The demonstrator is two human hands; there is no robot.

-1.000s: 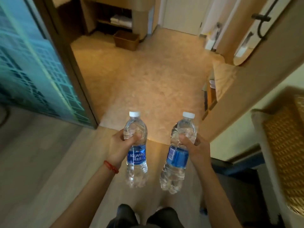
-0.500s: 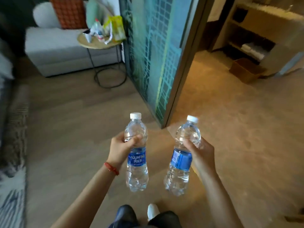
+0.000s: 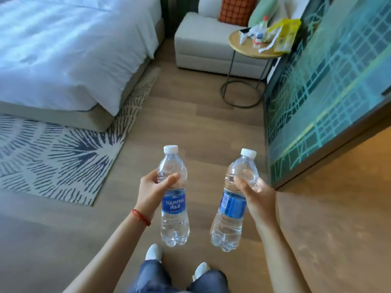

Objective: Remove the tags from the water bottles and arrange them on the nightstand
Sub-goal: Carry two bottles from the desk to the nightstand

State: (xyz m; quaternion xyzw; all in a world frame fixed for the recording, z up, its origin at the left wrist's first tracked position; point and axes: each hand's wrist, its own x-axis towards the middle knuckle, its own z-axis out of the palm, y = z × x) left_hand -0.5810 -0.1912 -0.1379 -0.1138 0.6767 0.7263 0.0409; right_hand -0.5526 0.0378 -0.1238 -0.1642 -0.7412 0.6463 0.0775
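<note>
I hold two clear plastic water bottles with white caps and blue labels, one in each hand, above the wooden floor. My left hand (image 3: 151, 193) grips the left bottle (image 3: 174, 216) around its upper part; it stands upright with its Aquafina label facing me. My right hand (image 3: 257, 196) grips the right bottle (image 3: 229, 220), which tilts with its cap to the right. No nightstand is in view.
A bed with white linen (image 3: 63, 49) fills the upper left, with a patterned rug (image 3: 53, 157) at its foot. A grey sofa (image 3: 203, 43) and a round side table (image 3: 251, 49) with clutter stand ahead. A patterned glass partition (image 3: 321, 98) runs along the right.
My view has swung left from the hallway into the bedroom; the bed and rug have come into sight. Both hands keep hold of their bottles in the same pose.
</note>
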